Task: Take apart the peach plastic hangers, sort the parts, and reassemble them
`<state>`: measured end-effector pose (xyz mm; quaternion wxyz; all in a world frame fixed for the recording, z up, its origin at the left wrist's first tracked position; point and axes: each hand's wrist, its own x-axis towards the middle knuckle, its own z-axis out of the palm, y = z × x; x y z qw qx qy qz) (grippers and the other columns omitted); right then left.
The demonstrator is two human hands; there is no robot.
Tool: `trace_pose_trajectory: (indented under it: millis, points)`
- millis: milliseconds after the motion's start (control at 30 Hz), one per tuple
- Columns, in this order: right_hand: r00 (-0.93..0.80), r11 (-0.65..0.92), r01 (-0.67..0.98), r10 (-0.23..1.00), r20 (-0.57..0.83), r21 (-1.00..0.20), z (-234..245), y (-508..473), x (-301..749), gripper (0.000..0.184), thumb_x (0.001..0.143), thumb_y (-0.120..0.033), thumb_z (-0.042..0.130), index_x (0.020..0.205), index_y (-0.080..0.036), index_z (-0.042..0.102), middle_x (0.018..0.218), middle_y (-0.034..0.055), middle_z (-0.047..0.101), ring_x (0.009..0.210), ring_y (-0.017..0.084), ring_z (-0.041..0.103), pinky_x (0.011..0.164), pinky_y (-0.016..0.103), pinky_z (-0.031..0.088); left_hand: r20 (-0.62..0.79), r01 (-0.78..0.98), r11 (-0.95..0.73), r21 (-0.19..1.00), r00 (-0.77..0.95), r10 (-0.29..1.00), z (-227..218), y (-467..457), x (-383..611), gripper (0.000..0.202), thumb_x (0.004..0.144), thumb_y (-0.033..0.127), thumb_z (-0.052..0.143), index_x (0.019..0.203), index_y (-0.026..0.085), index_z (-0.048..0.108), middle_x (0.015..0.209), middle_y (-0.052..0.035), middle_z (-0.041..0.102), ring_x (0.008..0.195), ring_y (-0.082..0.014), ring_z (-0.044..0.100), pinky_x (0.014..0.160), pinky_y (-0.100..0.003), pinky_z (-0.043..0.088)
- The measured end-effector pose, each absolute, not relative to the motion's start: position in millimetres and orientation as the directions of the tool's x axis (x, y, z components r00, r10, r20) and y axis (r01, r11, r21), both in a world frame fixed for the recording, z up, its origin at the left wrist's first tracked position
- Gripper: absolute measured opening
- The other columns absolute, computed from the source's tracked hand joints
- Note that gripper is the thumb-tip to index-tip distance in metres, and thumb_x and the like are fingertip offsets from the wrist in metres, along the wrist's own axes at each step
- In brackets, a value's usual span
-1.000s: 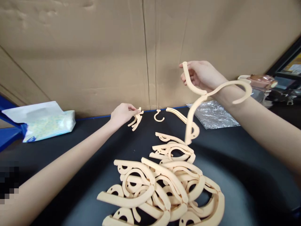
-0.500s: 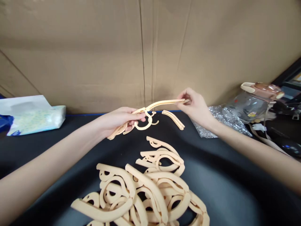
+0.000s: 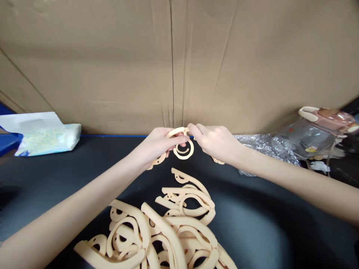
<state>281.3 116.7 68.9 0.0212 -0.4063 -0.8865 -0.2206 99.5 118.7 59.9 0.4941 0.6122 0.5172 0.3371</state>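
My left hand (image 3: 161, 144) and my right hand (image 3: 215, 142) meet at the far middle of the black table (image 3: 56, 179). Both pinch one beige plastic hanger piece (image 3: 176, 132) with a curled hook (image 3: 183, 150) hanging below it. The left fingers are closed over its left part, whose end sticks out below the palm. The right fingertips grip its right end. A heap of beige curved hanger pieces (image 3: 168, 224) lies on the table just below the hands.
A cardboard wall (image 3: 179, 63) stands behind the table. A white tissue pack (image 3: 45, 135) lies at the far left. Crumpled clear plastic (image 3: 252, 144) and a clear bottle with a pink lid (image 3: 314, 130) lie at the right.
My right hand came down from up high and moved left to meet the left hand. The long beige piece it held is now gripped by both hands close together.
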Motion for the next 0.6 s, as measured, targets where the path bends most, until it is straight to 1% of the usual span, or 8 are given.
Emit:
trace_pose_trajectory:
  millis: [100, 167, 233, 300, 367, 433, 533, 600]
  points:
    - [-0.613, 0.538, 0.779, 0.763, 0.205, 0.322, 64.3, 115.4, 282.6, 0.033, 0.092, -0.001, 0.033, 0.111, -0.009, 0.059, 0.087, 0.0116, 0.069, 0.062, 0.019, 0.062, 0.048, 0.030, 0.022, -0.112, 0.349, 0.043, 0.936, 0.178, 0.978, 58.9, 117.6, 104.6, 0.025, 0.073, 0.033, 0.072, 0.060, 0.019, 0.057, 0.048, 0.0062, 0.040, 0.039, -0.0070, 0.034, 0.039, -0.022, 0.022]
    - [-0.564, 0.525, 0.823, 0.801, 0.202, 0.218, 61.4, 116.1, 283.0, 0.028, 0.095, -0.007, 0.037, 0.111, -0.011, 0.058, 0.083, 0.0087, 0.070, 0.059, 0.019, 0.061, 0.048, 0.029, 0.023, -0.124, 0.387, 0.049, 0.921, 0.173, 0.977, 60.4, 117.8, 106.6, 0.027, 0.072, 0.035, 0.073, 0.059, 0.020, 0.055, 0.045, 0.0067, 0.039, 0.037, -0.0076, 0.034, 0.039, -0.024, 0.021]
    - [-0.525, 0.515, 0.851, 0.823, 0.218, 0.105, 59.9, 119.8, 284.9, 0.025, 0.099, -0.015, 0.037, 0.108, -0.014, 0.060, 0.082, 0.0066, 0.071, 0.060, 0.018, 0.061, 0.051, 0.028, 0.029, -0.103, 0.422, 0.016, 0.907, 0.185, 0.977, 62.3, 118.2, 106.5, 0.026, 0.070, 0.036, 0.074, 0.059, 0.019, 0.057, 0.043, 0.0070, 0.039, 0.036, -0.0077, 0.032, 0.039, -0.024, 0.021]
    - [-0.484, 0.489, 0.871, 0.844, 0.233, 0.039, 59.7, 126.7, 290.7, 0.029, 0.102, -0.021, 0.033, 0.105, -0.016, 0.061, 0.086, 0.0068, 0.072, 0.064, 0.017, 0.062, 0.057, 0.027, 0.034, -0.044, 0.450, -0.048, 0.892, 0.192, 0.980, 63.9, 117.9, 103.7, 0.022, 0.069, 0.032, 0.075, 0.062, 0.018, 0.060, 0.045, 0.0067, 0.042, 0.038, -0.0075, 0.034, 0.041, -0.024, 0.022]
    - [-0.422, 0.427, 0.903, 0.872, 0.247, 0.034, 59.3, 135.3, 301.2, 0.035, 0.104, -0.023, 0.028, 0.105, -0.015, 0.062, 0.092, 0.0088, 0.072, 0.069, 0.017, 0.064, 0.061, 0.027, 0.037, 0.012, 0.464, -0.109, 0.879, 0.207, 0.978, 65.1, 116.9, 98.7, 0.017, 0.068, 0.028, 0.076, 0.064, 0.018, 0.063, 0.047, 0.0062, 0.046, 0.041, -0.0077, 0.036, 0.044, -0.024, 0.024]
    - [-0.347, 0.346, 0.937, 0.901, 0.259, 0.051, 56.6, 143.7, 314.1, 0.041, 0.106, -0.027, 0.023, 0.110, -0.014, 0.061, 0.090, 0.0108, 0.073, 0.071, 0.019, 0.065, 0.061, 0.028, 0.036, 0.035, 0.458, -0.149, 0.876, 0.248, 0.968, 65.6, 116.1, 92.4, 0.016, 0.068, 0.028, 0.075, 0.066, 0.017, 0.064, 0.049, 0.0060, 0.047, 0.042, -0.0081, 0.038, 0.045, -0.024, 0.025]
    - [-0.257, 0.241, 0.966, 0.933, 0.251, 0.093, 44.9, 153.1, 329.1, 0.041, 0.105, -0.035, 0.029, 0.107, -0.014, 0.064, 0.091, 0.0135, 0.073, 0.075, 0.023, 0.067, 0.058, 0.029, 0.033, 0.049, 0.425, -0.186, 0.886, 0.313, 0.949, 65.6, 117.0, 84.0, 0.018, 0.074, 0.034, 0.071, 0.069, 0.018, 0.063, 0.049, 0.0074, 0.042, 0.043, -0.0080, 0.035, 0.046, -0.023, 0.025]
    - [-0.242, 0.219, 0.968, 0.943, 0.228, 0.120, 32.7, 158.1, 332.8, 0.038, 0.104, -0.036, 0.034, 0.105, -0.014, 0.065, 0.095, 0.0144, 0.073, 0.080, 0.025, 0.068, 0.058, 0.029, 0.033, 0.059, 0.411, -0.204, 0.888, 0.338, 0.939, 65.3, 118.1, 80.8, 0.021, 0.077, 0.037, 0.068, 0.069, 0.019, 0.062, 0.049, 0.0077, 0.040, 0.044, -0.0081, 0.035, 0.046, -0.023, 0.025]
